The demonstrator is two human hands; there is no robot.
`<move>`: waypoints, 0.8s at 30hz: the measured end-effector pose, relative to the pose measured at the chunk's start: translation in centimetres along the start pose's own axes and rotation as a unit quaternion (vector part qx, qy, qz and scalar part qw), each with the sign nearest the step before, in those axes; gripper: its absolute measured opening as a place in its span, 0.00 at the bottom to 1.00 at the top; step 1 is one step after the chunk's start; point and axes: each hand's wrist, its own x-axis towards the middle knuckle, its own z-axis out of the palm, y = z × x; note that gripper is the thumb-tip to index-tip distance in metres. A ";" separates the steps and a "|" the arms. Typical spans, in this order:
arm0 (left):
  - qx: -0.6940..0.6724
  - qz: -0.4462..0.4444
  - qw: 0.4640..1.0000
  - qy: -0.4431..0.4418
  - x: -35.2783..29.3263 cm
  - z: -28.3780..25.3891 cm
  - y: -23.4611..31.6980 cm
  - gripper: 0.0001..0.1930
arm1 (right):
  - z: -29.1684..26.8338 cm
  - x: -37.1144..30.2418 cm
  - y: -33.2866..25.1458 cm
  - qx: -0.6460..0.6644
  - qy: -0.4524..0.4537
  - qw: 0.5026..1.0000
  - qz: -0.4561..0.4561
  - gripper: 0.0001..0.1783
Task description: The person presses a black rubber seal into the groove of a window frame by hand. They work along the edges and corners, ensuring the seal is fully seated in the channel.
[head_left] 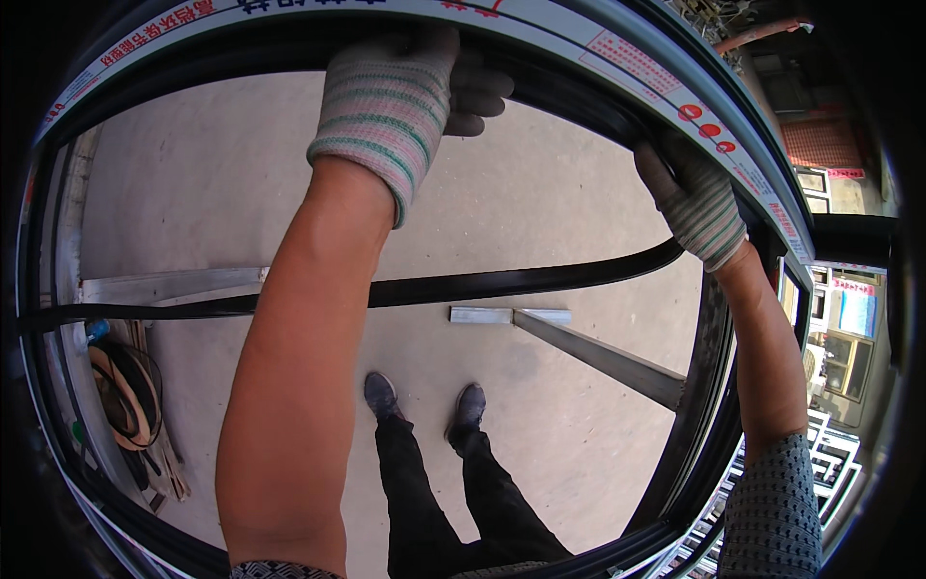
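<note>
Grey concrete floor (579,203) fills most of the view, seen through the opening of a big frame (559,77). Frame: dark inner edge, pale printed film (569,39) along the top face; its sides look bowed in the fisheye. Both hands work at its upper side.

Long black strip (521,280) spans the opening: from the frame's left side, behind the left forearm (299,386), then curving upward to the cuff of the right glove. Its right end is not clear there.

Lower, a person's dark trousers (415,492) and dark shoes (382,396) on the floor. At right, a metal bar (608,362) slants down to a short silver crosspiece (482,316); at left, a pale metal bar (174,287) lies near the strip. Beyond the frame at right, a cluster of white frames (839,454). Right arm in a dark patterned sleeve (772,502).

Left hand (400,106), striped glove with grey fingers, lies against the dark inner edge at the top; fingers loosely bent toward the right, not clenched. Whether its hidden part grasps anything, cannot tell. Right hand (699,198), similar glove, at the upper right corner, thumb raised along the dark edge; fingers lost against black, so its grip cannot be told.

Smallest: round tan-and-black object (130,391), lower left.
</note>
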 end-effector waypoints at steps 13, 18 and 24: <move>-0.128 -0.037 0.991 -0.019 -0.2 0.3 0.5 0.15 | 0.7 0.1 0.5 0.000 0.019 1.000 -0.018 0.13; -0.195 -0.028 0.980 -0.006 0.2 0.9 -0.1 0.15 | 0.6 0.4 0.2 0.000 0.037 0.999 -0.022 0.10; -0.080 -0.014 0.997 -0.009 -0.4 1.6 -0.2 0.20 | 1.0 0.1 0.1 -0.041 0.061 0.996 -0.053 0.10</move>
